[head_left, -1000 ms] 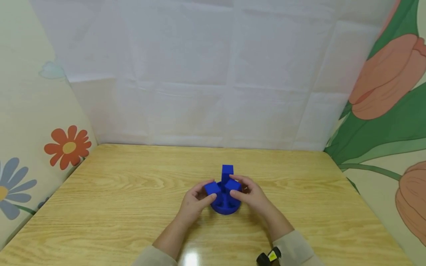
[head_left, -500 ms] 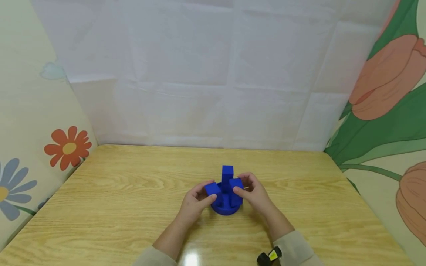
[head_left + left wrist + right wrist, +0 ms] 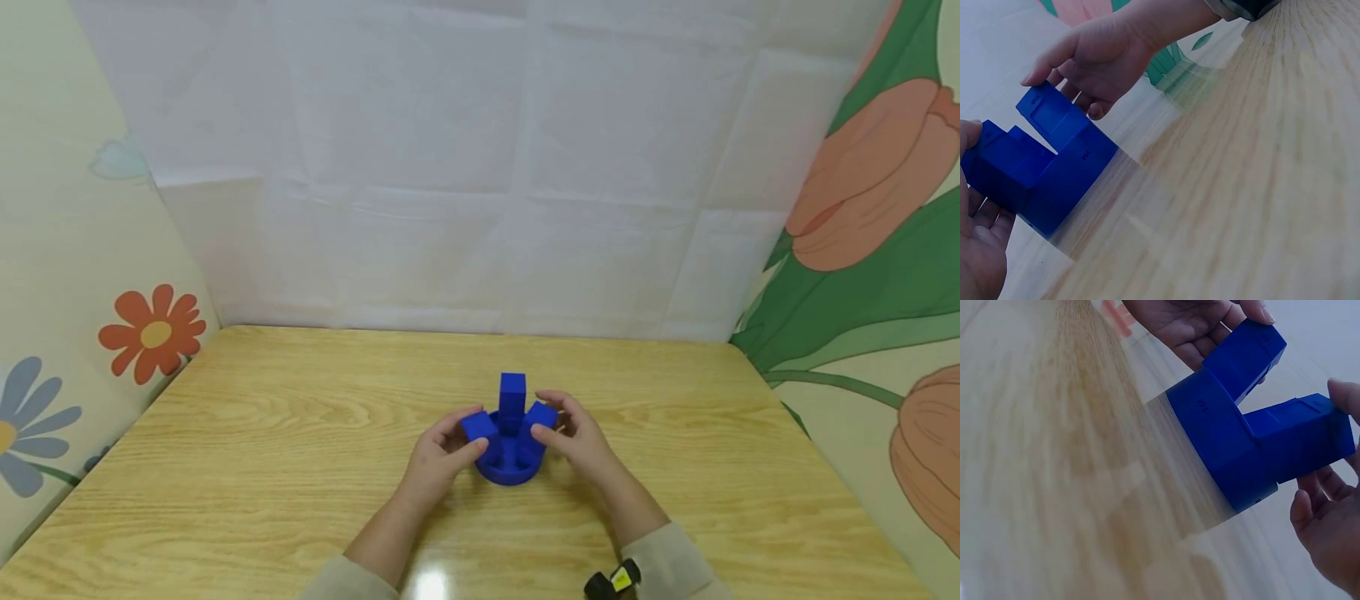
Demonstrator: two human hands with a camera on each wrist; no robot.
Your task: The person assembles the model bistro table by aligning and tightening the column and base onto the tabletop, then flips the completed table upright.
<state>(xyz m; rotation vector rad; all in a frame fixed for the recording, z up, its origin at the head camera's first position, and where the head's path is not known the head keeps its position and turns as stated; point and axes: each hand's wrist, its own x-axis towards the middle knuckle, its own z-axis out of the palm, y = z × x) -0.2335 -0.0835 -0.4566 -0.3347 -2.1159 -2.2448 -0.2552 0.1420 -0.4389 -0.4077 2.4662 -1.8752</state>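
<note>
A round blue base (image 3: 507,477) stands on the wooden table, with three blue blocks rising from it. My left hand (image 3: 438,458) pinches the left block (image 3: 480,426) between thumb and fingers. On the other side, the right block (image 3: 542,413) leans outward, held by the thumb and fingers of my right hand (image 3: 581,437). The back block (image 3: 513,385) is upright and untouched. Small raised marks show on the base wall (image 3: 1204,406) in the right wrist view, too faint to read. The lower ends of the blocks are hidden inside the base.
The wooden table (image 3: 300,400) reaches back to a white cloth (image 3: 420,167). Flower-patterned panels (image 3: 885,250) flank it at both sides. A black band with a yellow patch (image 3: 621,577) is on the right wrist.
My right hand has shifted slightly right with the right block, which now tilts outward and stands farther from the back block. The left hand and base stay in place.
</note>
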